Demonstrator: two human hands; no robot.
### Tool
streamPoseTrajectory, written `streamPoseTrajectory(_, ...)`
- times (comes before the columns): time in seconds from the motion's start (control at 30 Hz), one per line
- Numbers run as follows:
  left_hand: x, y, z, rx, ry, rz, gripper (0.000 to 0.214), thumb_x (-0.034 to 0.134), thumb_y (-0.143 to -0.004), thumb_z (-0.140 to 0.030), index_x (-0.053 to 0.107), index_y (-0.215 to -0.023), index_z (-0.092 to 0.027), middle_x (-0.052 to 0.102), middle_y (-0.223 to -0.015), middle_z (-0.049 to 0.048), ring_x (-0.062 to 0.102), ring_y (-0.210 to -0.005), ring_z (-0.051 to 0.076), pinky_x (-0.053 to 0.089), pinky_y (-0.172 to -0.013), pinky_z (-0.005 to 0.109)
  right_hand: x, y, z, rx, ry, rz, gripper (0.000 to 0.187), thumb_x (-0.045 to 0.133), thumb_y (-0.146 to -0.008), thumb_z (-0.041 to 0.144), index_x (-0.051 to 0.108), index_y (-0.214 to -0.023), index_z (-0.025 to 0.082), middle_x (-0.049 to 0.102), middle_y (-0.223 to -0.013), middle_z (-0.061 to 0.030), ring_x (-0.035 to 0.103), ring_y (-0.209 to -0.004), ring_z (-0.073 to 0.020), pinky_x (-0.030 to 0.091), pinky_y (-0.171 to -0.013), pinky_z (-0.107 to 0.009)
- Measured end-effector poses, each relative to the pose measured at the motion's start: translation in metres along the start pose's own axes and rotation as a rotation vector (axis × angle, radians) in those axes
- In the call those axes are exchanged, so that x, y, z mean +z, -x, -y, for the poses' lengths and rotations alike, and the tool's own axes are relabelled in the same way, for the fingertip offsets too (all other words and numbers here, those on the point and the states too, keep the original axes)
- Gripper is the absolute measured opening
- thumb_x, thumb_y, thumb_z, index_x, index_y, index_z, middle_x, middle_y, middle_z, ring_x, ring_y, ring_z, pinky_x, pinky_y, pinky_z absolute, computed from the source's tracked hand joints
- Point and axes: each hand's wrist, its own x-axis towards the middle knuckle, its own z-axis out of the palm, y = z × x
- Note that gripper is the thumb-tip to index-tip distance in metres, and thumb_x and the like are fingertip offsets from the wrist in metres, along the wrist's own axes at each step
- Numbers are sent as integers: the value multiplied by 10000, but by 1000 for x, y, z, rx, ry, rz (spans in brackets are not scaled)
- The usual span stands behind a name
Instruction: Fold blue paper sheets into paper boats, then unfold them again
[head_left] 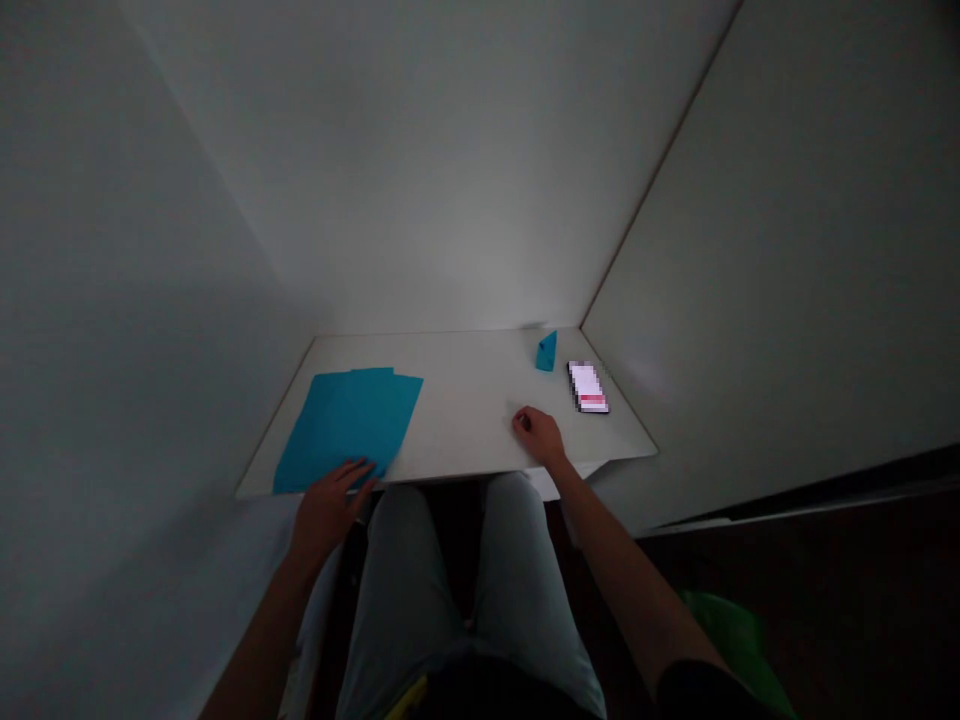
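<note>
Blue sheets of paper (349, 425) lie overlapping on the left side of the white tabletop. At their near edge, my left hand (334, 508) rests with fingers stretched over the lower right corner of the paper, thumb apart. My right hand (540, 436) lies on the tabletop right of the middle, its fingers curled in, and nothing shows in them. Beyond it, towards the back right, stands a small folded piece of blue paper (547, 352) with a pointed top. A phone (588, 387) with a lit, blurred-out screen lies to the right of that hand.
The white table (465, 400) is narrow, with walls at its back, left and right. My legs (517, 570) in light jeans are under its front edge. A green object (731, 640) is low on the right, partly behind my right arm.
</note>
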Motion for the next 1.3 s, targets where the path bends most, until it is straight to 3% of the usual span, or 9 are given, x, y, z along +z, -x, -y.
streamPoseTrajectory(0.2,-14,-10,2,-34,-2,173,606,514,-939,-362,785,-1461,-217,712,-1587,116,752,-1372,362,608,-1190,550,-2,0,6,25,57,23,104,684,-1023,229,787,-1029,216,812,-912,-38,709,-821,-198,475,-807,-290)
streamPoseTrajectory(0.33,-20,-20,10,-84,83,189,554,488,-951,-515,851,-1279,-255,818,-1413,96,789,-1297,348,608,-1186,515,-1,0,8,30,78,25,99,694,-1038,237,791,-1051,226,831,-950,-35,726,-857,-195,479,-811,-278)
streamPoseTrajectory(0.57,-67,-61,-23,-347,142,-251,419,575,-936,-647,771,-986,-280,835,-941,91,799,-937,401,664,-901,545,2,-1,7,26,69,18,85,719,-1025,235,796,-1061,232,842,-997,-34,738,-897,-193,483,-839,-271)
streamPoseTrajectory(0.67,-108,-85,-57,-290,225,-341,403,587,-924,-627,748,-973,-261,772,-849,62,738,-816,327,615,-761,425,2,-1,6,28,52,14,88,714,-1027,247,796,-1054,230,836,-971,-35,729,-872,-194,475,-822,-274)
streamPoseTrajectory(0.77,-146,-103,-87,-209,399,-279,496,685,-868,-727,675,-787,-238,622,-650,17,590,-629,234,497,-578,319,1,0,6,30,22,7,95,700,-1023,251,792,-1028,228,825,-934,-38,717,-847,-196,469,-806,-276)
streamPoseTrajectory(0.87,-165,-114,-104,-155,671,-438,584,786,-814,-788,698,-819,-210,619,-664,1,553,-633,189,468,-563,277,1,0,5,23,-32,-4,86,696,-996,243,780,-984,231,813,-917,-43,708,-848,-200,472,-820,-280)
streamPoseTrajectory(0.97,-155,-120,-102,-219,822,-518,654,771,-823,-816,751,-1017,-192,692,-781,3,606,-729,186,520,-660,267,0,-1,5,26,-119,-21,75,686,-957,256,751,-924,234,781,-852,-34,679,-810,-203,474,-809,-289)
streamPoseTrajectory(1.13,-84,-114,-83,-485,669,-331,516,679,-909,-708,737,-990,-202,752,-897,62,699,-893,280,571,-732,348,-7,7,7,56,-343,-109,291,558,-985,487,676,-893,238,724,-816,-37,652,-769,-214,510,-776,-320)
streamPoseTrajectory(1.3,-24,-101,-73,-615,680,-182,306,597,-1009,-487,740,-1057,-221,818,-1124,136,770,-1143,360,651,-929,450,-36,67,-5,94,-533,-240,575,442,-943,790,627,-826,258,548,-685,-13,549,-670,-215,486,-671,-346)
